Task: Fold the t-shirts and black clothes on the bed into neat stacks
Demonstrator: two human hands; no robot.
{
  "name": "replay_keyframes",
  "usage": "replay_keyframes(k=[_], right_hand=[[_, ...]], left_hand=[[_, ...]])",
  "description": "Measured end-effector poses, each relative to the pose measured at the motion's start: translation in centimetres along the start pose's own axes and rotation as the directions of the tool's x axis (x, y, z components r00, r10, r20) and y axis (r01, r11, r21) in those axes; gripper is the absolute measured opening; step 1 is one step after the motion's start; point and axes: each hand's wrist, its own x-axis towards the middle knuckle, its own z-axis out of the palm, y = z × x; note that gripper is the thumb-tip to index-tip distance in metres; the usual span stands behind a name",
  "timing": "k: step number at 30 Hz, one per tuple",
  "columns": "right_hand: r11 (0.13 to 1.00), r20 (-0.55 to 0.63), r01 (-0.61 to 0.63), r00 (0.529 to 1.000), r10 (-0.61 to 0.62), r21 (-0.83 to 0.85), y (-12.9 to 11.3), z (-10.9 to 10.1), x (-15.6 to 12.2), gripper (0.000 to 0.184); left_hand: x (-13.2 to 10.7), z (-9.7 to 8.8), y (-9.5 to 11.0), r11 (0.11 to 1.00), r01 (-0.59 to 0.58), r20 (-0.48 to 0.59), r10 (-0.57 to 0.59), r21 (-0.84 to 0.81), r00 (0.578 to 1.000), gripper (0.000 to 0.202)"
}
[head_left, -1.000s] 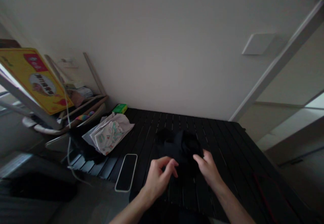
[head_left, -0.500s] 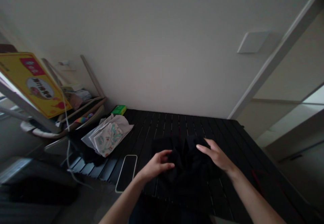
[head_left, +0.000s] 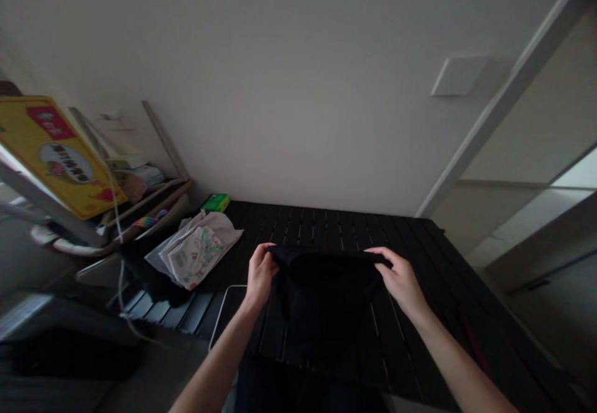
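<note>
A black garment point(head_left: 326, 285) hangs stretched between both my hands above the dark slatted table point(head_left: 420, 264). My left hand point(head_left: 260, 274) grips its upper left corner, fingers curled around the cloth. My right hand point(head_left: 397, 278) pinches the upper right corner. The top edge runs straight between the two hands and the rest droops toward the table. Its lower part blends into the dark tabletop.
A phone point(head_left: 222, 316) lies on the table, partly hidden by my left forearm. Folded white printed cloth point(head_left: 198, 248) lies at the left, a green box point(head_left: 215, 202) by the wall. A cluttered rack with a yellow board point(head_left: 56, 155) stands at far left.
Both hands moved apart and up, taking hold of the garment's top corners. The bunched cloth is now lifted and spread between them.
</note>
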Motion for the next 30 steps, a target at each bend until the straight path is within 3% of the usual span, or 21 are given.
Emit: replay_keyframes(k=[2, 4, 5, 8, 11, 12, 14, 17, 19, 21, 23, 26, 28, 30], right_hand=[[0.99, 0.002, -0.058, 0.998, 0.058, 0.127, -0.6, -0.3, -0.2, 0.028], [0.976, 0.172, -0.121, 0.981, 0.089, 0.184, -1.8, -0.9, -0.7, 0.025], [0.973, 0.295, -0.15, 0.951, 0.093, 0.176, -2.4, -1.2, -1.1, 0.022], [0.963, 0.573, -0.234, 0.811, 0.118, 0.133, -3.8, -2.8, -2.0, 0.022], [0.958, 0.692, -0.265, 0.712, 0.117, 0.11, -4.0, -4.5, -2.4, 0.031], [0.961, 0.716, -0.258, 0.689, 0.112, 0.099, -3.9, -4.9, -2.4, 0.032], [0.966, 0.731, -0.245, 0.674, 0.105, 0.087, -3.9, -5.4, -2.3, 0.033], [0.964, 0.685, -0.24, 0.722, 0.098, 0.115, -3.8, -5.2, -1.6, 0.037], [0.981, 0.598, -0.167, 0.798, 0.077, 0.097, -3.3, -4.8, -0.8, 0.036], [0.998, 0.446, -0.063, 0.893, 0.064, -0.017, -2.0, -4.4, 0.2, 0.026], [0.988, 0.235, -0.003, 0.971, 0.039, -0.154, -0.2, -4.1, 1.1, 0.017], [0.993, 0.049, 0.042, 0.998, -0.037, -0.113, 2.1, -3.7, 1.2, 0.015], [0.999, 0.069, 0.02, 0.997, -0.024, 0.049, 2.8, -3.2, 0.4, 0.015], [0.981, 0.168, -0.092, 0.984, 0.063, 0.173, 2.6, -2.6, -0.9, 0.015]], left_hand=[[-0.3, 0.3, 0.5, 0.999, -0.004, 0.051, 0.007, -0.045, 0.999, 0.028], [-0.7, 0.2, 1.6, 0.998, -0.058, 0.143, 0.054, 0.021, 0.988, 0.03], [-0.8, -0.1, 2.4, 0.993, -0.082, 0.216, 0.062, 0.085, 0.974, 0.032], [-1.6, -1.3, 4.7, 0.943, -0.161, 0.499, -0.006, 0.29, 0.866, 0.036], [-2.5, -2.5, 6.1, 0.861, -0.259, 0.673, -0.122, 0.437, 0.73, 0.048], [-2.7, -2.8, 6.2, 0.827, -0.285, 0.684, -0.155, 0.484, 0.713, 0.054], [-2.8, -3.3, 5.6, 0.758, -0.343, 0.669, -0.161, 0.554, 0.725, 0.054], [-1.6, -3.8, 3.6, 0.671, -0.434, 0.604, -0.026, 0.6, 0.796, 0.039], [-0.2, -4.1, 1.9, 0.616, -0.442, 0.501, 0.088, 0.652, 0.861, 0.031], [1.1, -4.4, 0.5, 0.61, -0.395, 0.373, 0.171, 0.687, 0.912, 0.028], [1.8, -4.8, -0.5, 0.68, -0.335, 0.303, 0.171, 0.652, 0.938, 0.033], [1.0, -5.2, -1.3, 0.819, -0.204, 0.36, -0.003, 0.537, 0.933, 0.03], [-0.5, -5.3, -1.6, 0.867, -0.152, 0.445, -0.088, 0.474, 0.891, 0.017], [-2.2, -5.2, -1.8, 0.887, -0.178, 0.525, -0.082, 0.426, 0.847, 0.013]])
